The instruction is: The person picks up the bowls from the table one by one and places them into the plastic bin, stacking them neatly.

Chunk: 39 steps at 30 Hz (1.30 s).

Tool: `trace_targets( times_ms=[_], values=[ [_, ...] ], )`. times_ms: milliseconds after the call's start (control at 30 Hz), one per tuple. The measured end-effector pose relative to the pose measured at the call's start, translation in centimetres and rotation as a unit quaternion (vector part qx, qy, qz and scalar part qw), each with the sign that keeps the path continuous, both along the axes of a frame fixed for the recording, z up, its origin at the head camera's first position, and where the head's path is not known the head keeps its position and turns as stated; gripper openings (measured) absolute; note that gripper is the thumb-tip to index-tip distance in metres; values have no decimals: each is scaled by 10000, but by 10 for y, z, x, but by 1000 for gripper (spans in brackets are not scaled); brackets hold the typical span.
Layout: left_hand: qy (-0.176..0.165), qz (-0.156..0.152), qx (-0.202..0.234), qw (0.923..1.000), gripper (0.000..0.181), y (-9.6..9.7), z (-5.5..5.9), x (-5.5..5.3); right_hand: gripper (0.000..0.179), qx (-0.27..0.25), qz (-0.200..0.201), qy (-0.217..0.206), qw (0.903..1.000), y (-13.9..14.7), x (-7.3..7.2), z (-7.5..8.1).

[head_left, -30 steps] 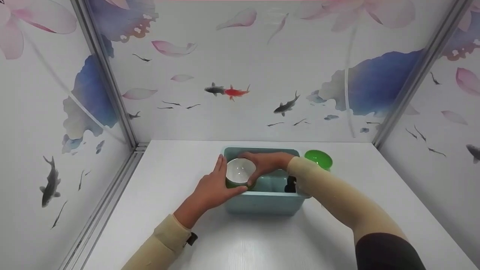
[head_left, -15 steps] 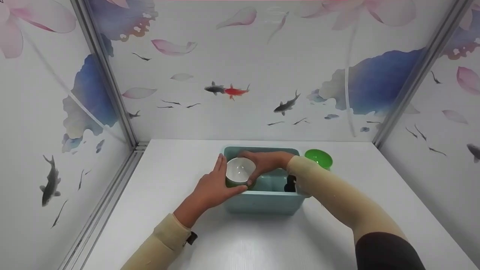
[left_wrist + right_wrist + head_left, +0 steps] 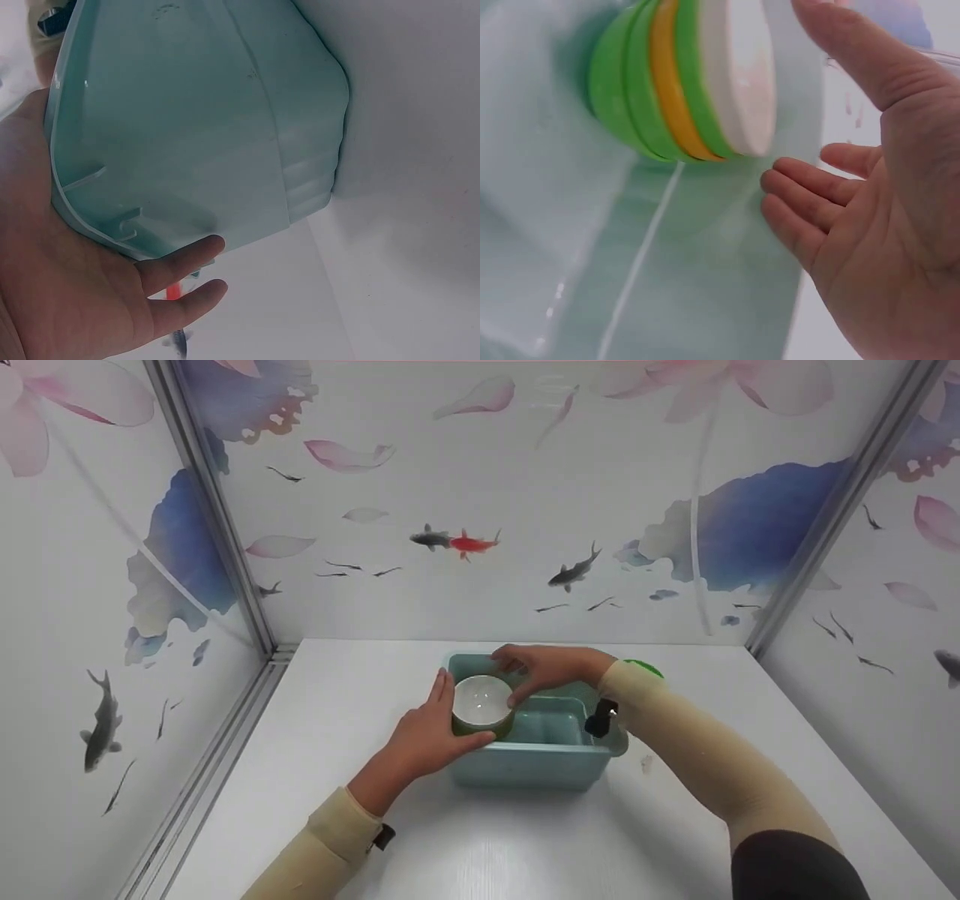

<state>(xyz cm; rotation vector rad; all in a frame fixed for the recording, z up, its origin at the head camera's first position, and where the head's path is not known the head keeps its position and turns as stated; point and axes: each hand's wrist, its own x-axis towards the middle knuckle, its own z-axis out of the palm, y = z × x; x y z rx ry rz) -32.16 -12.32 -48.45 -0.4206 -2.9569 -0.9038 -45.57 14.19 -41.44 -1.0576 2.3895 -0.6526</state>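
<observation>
A stack of nested bowls (image 3: 676, 82), green and orange with a white one on top, sits inside the left part of a pale teal basin (image 3: 525, 769). The white bowl (image 3: 482, 701) shows its inside in the head view. My left hand (image 3: 429, 735) rests at the basin's left front corner beside the stack, thumb along the front rim. Two straight fingers (image 3: 187, 266) show outside the basin wall in the left wrist view. Over the basin's back part, my right hand (image 3: 555, 667) holds nothing, fingers loosely spread and apart from the stack in its wrist view.
A green bowl (image 3: 646, 667) stands on the white table (image 3: 322, 690) right of the basin, mostly hidden behind the right sleeve. White panels (image 3: 510, 607) printed with fish and petals enclose the table at the back and both sides.
My right hand has let go of the bowl stack and moved up and to the right. Its sleeve now covers most of the green bowl. The left hand and basin stay put.
</observation>
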Motion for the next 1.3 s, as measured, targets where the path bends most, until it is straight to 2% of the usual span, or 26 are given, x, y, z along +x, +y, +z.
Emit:
trace_targets(
  times_ms=[167, 267, 367, 400, 500, 633, 767, 867, 1167, 1300],
  values=[
    [-40, 14, 71, 10000, 139, 0, -1, 0, 79, -336, 21, 199, 9992, 17, 6, 13],
    [-55, 11, 75, 10000, 138, 1, -1, 0, 69, -719, -68, 366, 9967, 28, 10, 14],
    [-51, 10, 49, 10000, 138, 1, -2, -1, 55, -1211, -269, 655, 9901, 41, 14, 13],
    [-54, 18, 59, 10000, 137, 1, -3, -1, 50, -1410, -393, 770, 9862, 46, 16, 11],
    [-35, 31, 60, 10000, 138, 2, -3, -2, 38, -1981, -794, 1154, 9701, 56, 33, 17],
    [30, 15, 88, 10000, 134, 2, -2, -2, 33, -2605, -1578, 1670, 9377, 76, 47, 17],
    [28, 22, 89, 10000, 130, 3, -2, -1, 35, -2991, -2264, 2161, 9014, 111, 33, -4],
    [12, 60, 77, 10000, 130, 3, -1, 0, 36, -3075, -2609, 2386, 8834, 137, 26, -15],
    [-57, 102, 137, 9998, 130, 2, 2, 1, 56, -2881, -3466, 2665, 8519, 193, 11, -65],
    [-47, 105, 119, 9999, 130, 2, 1, -1, 67, -2763, -3729, 2614, 8463, 209, 6, -89]
  ],
)
